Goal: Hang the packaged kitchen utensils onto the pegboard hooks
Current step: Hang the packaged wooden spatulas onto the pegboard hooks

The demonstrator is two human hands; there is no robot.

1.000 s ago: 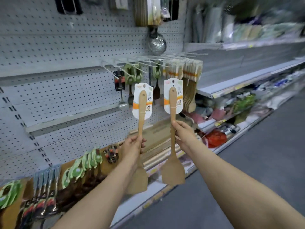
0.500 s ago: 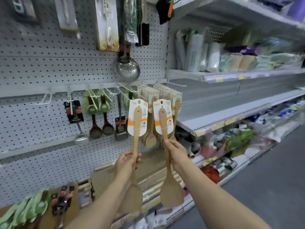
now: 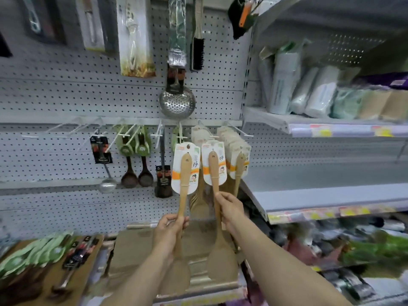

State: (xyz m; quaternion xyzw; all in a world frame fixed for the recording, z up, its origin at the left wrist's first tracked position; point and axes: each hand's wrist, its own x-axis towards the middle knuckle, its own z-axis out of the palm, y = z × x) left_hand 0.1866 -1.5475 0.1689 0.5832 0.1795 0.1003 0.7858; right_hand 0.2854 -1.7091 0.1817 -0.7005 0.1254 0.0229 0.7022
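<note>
L hand [image 3: 170,231] wraps fingers + thumb round the lower handle of the L spatula [image 3: 184,173], a wooden one on a white/orange card. Card end is up; the blade sits low behind my wrist, mostly hidden. R hand [image 3: 230,209] pinches the handle of the R spatula [image 3: 214,173], same type, just under its card. Its blade hangs down btwn my forearms.

Both spatulas are upright and side by side, cards almost touching, held up in front of the pegboard [image 3: 66,96] at the hook row. Top of the L card is just under a white hook [image 3: 181,138]; can't tell if it's on it. R card is just beside a bunch of hung spatulas [image 3: 239,155] of the same kind, to its right.

Above them hangs a steel skimmer [image 3: 176,102], w/ a black brush [image 3: 197,51] higher up. Left along the row are two dark spoons [image 3: 135,177] on green cards, then a ladle [image 3: 107,184]. A grey shelf [image 3: 331,195] runs off to the right. A cardboard box [image 3: 136,250] sits below my hands.
</note>
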